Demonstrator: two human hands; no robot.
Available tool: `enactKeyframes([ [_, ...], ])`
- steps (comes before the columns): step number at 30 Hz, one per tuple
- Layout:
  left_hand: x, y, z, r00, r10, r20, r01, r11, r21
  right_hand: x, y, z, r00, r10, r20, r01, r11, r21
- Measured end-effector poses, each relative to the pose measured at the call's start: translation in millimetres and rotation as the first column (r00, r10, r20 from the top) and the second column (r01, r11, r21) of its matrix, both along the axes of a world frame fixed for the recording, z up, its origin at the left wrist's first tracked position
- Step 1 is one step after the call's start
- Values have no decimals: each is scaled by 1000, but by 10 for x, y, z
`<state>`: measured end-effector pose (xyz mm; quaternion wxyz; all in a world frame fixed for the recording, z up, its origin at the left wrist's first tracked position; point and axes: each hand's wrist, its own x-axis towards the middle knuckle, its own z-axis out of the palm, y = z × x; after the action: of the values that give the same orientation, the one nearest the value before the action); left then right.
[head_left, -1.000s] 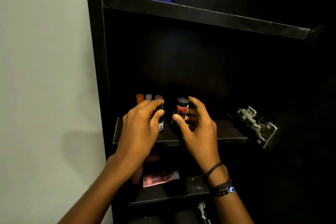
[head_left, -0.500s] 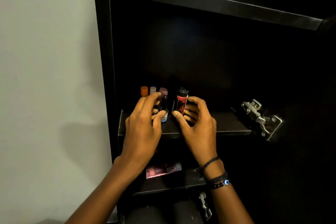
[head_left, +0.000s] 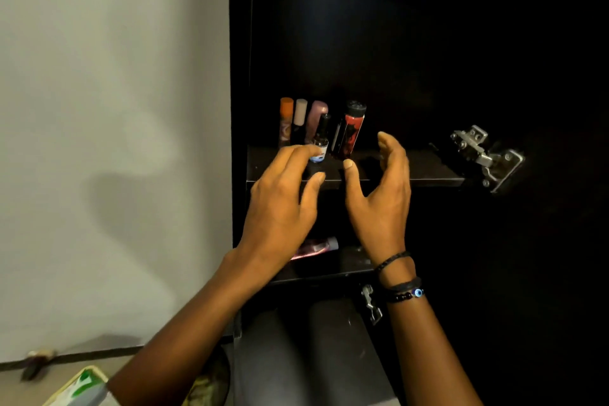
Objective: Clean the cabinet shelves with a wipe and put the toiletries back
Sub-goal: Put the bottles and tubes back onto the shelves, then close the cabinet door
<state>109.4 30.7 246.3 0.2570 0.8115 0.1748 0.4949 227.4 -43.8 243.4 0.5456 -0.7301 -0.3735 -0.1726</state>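
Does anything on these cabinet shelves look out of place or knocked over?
The pink squeeze tube lies on its side on the lower black shelf, while the bottles on the shelf above stand upright.

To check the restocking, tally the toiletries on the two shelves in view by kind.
Upright tubes: 3 (orange-capped tube, pale-capped tube, mauve tube)
Small bottles: 2 (blue-labelled bottle, red bottle)
Tubes lying flat: 1 (pink tube)
Total: 6
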Motion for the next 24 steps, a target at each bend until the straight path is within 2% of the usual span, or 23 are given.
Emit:
enactKeyframes([
  [5,-238,-267,-242,987,-146,-71,144,989,-41,-311,-213,-253,985,-122,-120,131,989,73],
  [10,-425,-481,-557,941,-285,-183,260,954,-148,-554,-638,-701,926,-251,-282,269,963,28],
  [13,-541,-640,-762,898,-356,-257,320,932,-170,-597,-993,-1065,856,-335,-394,354,935,-27],
  [15,-624,-748,-909,868,-380,-321,342,924,-169,-649,-1265,-1356,753,-385,-534,420,906,-61],
  [18,-744,-910,-1083,819,-417,-395,367,909,-198,-731,-1680,-1692,540,-402,-739,510,855,-93],
  [21,-829,-1091,-1196,794,-442,-418,385,897,-217,-790,-2074,-1865,319,-401,-859,596,789,-147],
  [24,-870,-1264,-1243,790,-448,-419,383,894,-233,-812,-2407,-1971,228,-411,-883,631,753,-187],
])
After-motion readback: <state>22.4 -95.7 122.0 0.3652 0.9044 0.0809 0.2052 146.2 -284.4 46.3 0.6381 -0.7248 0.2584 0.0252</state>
